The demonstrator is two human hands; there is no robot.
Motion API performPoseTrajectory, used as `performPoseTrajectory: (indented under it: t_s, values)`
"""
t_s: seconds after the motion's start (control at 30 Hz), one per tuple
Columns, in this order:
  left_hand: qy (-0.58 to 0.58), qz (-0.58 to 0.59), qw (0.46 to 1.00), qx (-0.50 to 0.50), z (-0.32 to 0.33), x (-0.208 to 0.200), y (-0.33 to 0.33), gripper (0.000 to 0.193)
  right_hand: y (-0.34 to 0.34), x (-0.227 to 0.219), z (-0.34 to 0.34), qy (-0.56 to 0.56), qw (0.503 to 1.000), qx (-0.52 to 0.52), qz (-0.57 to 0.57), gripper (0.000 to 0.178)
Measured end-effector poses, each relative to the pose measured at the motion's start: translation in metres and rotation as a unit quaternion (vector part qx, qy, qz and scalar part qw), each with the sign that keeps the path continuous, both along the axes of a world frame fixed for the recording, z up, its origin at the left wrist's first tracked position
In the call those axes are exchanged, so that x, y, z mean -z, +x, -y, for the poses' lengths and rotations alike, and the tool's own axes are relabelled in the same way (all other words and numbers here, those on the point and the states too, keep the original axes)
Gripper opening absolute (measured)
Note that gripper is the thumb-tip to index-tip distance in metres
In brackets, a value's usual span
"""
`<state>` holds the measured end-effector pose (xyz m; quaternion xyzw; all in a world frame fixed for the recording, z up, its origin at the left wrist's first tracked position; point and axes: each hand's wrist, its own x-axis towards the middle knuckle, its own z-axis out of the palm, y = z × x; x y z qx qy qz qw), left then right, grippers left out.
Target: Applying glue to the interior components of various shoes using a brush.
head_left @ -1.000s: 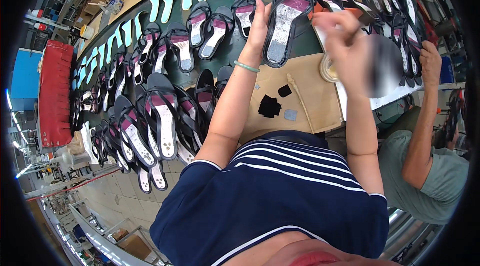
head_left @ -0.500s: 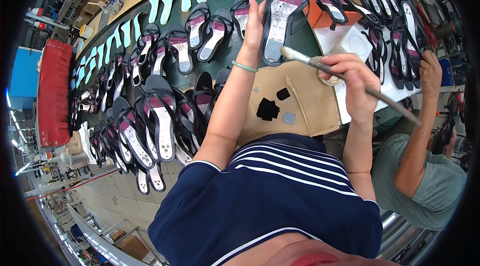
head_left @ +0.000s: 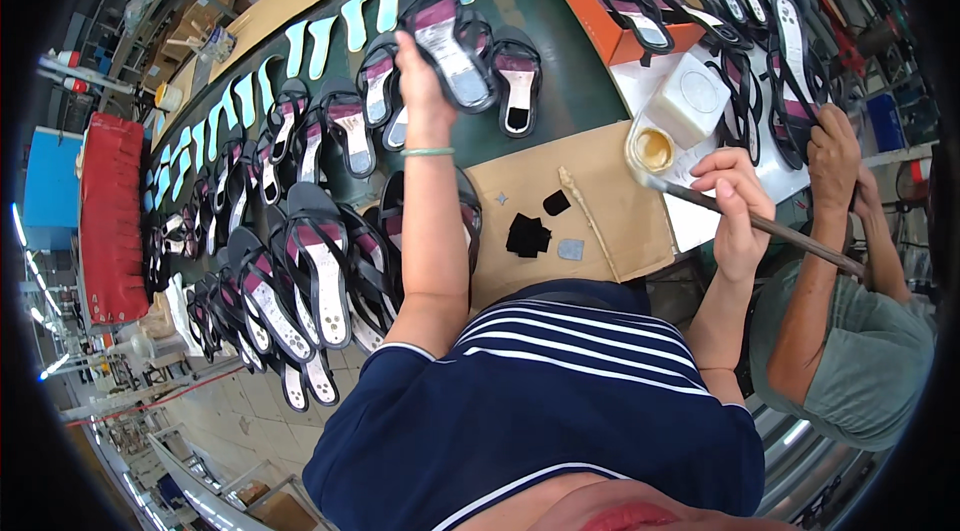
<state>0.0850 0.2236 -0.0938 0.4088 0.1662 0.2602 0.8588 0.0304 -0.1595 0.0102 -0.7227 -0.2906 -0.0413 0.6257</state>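
My left hand grips a black sandal with a white and purple insole and a grey heel patch, above the dark green table. My right hand is closed round the long dark handle of a brush. The brush's head is at the near rim of a small cup of yellowish glue; whether the bristles dip in is hard to make out. Below lies a cardboard sheet with black patches, a grey patch and a thin stick.
Rows of sandals and pale insoles cover the table's left side. A sandal with a black heel patch lies ahead. To the right are a white container, an orange box and a co-worker's hand near more sandals.
The held sandal and my left hand have moved left, toward the rows. My right hand has drawn the brush from the sandal's heel down and right to the glue cup.
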Motion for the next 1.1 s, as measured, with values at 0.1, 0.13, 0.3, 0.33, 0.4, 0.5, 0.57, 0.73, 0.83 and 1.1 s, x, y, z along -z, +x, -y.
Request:
performPoseTrajectory:
  t_s: [0.1, 0.13, 0.3, 0.33, 0.4, 0.5, 0.57, 0.73, 0.83, 1.1]
  values:
    - [-0.044, -0.036, 0.998, 0.001, -0.004, 0.000, 0.001, 0.062, -0.006, 0.012, 0.008, -0.020, 0.993, 0.022, -0.111, 0.024]
    - [-0.061, -0.047, 0.997, 0.011, 0.002, -0.003, -0.002, 0.063, -0.007, 0.017, 0.016, -0.042, 0.984, 0.015, -0.171, 0.025]
    - [-0.097, -0.020, 0.974, 0.201, 0.024, 0.010, 0.006, 0.060, -0.009, 0.038, 0.017, -0.206, 0.968, 0.023, -0.139, 0.002]
    - [-0.127, -0.034, 0.972, 0.193, 0.036, 0.011, 0.017, 0.061, -0.009, 0.039, 0.018, -0.227, 0.968, 0.012, -0.108, 0.003]
    - [-0.118, -0.068, 0.966, 0.218, 0.054, 0.028, 0.043, 0.061, -0.009, 0.043, 0.024, -0.232, 0.968, 0.023, -0.094, 0.011]
    - [-0.140, -0.104, 0.966, 0.191, 0.081, 0.047, 0.082, 0.054, -0.012, 0.044, 0.030, -0.233, 0.956, 0.062, -0.165, 0.024]
    - [-0.159, -0.112, 0.970, 0.146, 0.089, 0.074, 0.109, 0.050, -0.014, 0.048, 0.035, -0.212, 0.962, 0.066, -0.157, 0.035]
    - [0.061, -0.216, 0.974, -0.011, 0.111, 0.105, 0.146, 0.047, -0.020, 0.048, 0.049, -0.207, 0.963, 0.065, -0.159, 0.038]
    - [0.140, -0.238, 0.959, -0.061, 0.120, 0.113, 0.154, 0.045, -0.018, 0.051, 0.050, -0.203, 0.964, 0.058, -0.162, 0.037]
    - [0.122, -0.287, 0.950, -0.006, 0.126, 0.104, 0.156, 0.061, -0.015, 0.050, 0.040, -0.193, 0.966, 0.030, -0.168, 0.033]
